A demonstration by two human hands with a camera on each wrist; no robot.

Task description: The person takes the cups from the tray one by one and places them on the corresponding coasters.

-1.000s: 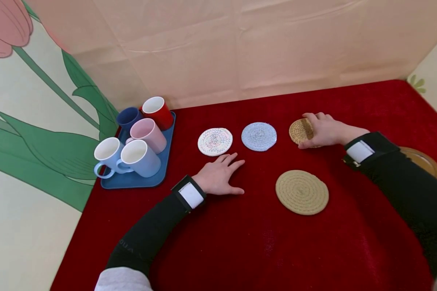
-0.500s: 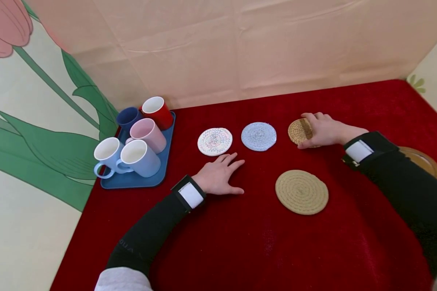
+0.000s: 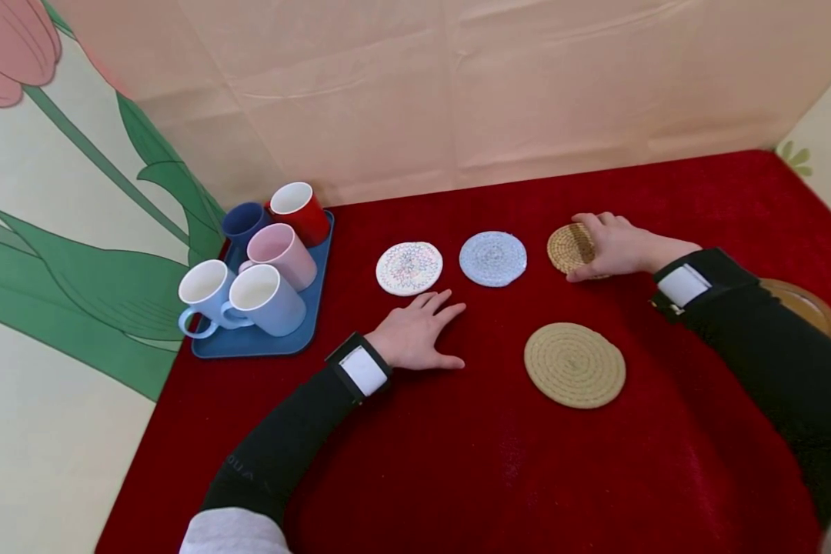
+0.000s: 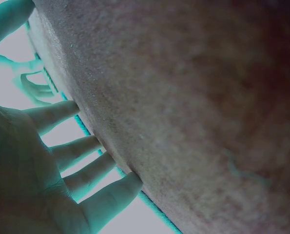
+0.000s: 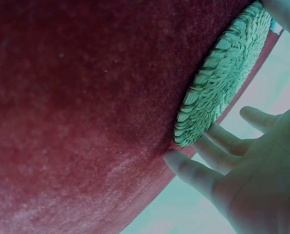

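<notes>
"Tan woven coaster (image 3: 568, 248), right end of the far row. How is it held?"

"By the right hand (image 3: 623, 246): thumb at the near edge, fingers round the far edge, so clamped on it. The hands are well apart; the left hand (image 3: 415, 336) has spread fingers on the cloth, just near of the white coaster (image 3: 409, 269)."

"What would make this go well?"

"A light hold on the rim alone, I'd say, with the weave level. I'd match its gap from the blue coaster (image 3: 493, 259) to the gap on that one's left. Pressing down hard could drag the cloth."

"And the surface?"

"Dark red plush covers the counter (image 3: 457, 469); its nap might catch a rough rim. A larger beige mat (image 3: 575, 365) lies nearer. Far left, five mugs (image 3: 282, 258) crowd a blue tray (image 3: 313, 315). At the right, the sleeve (image 3: 748, 362) partly hides a brown dish (image 3: 806, 308)."

"The room?"

"A creased peach sheet (image 3: 415, 92) stands behind the far edge; big tulips (image 3: 7, 46) decorate the wall at left."
</notes>
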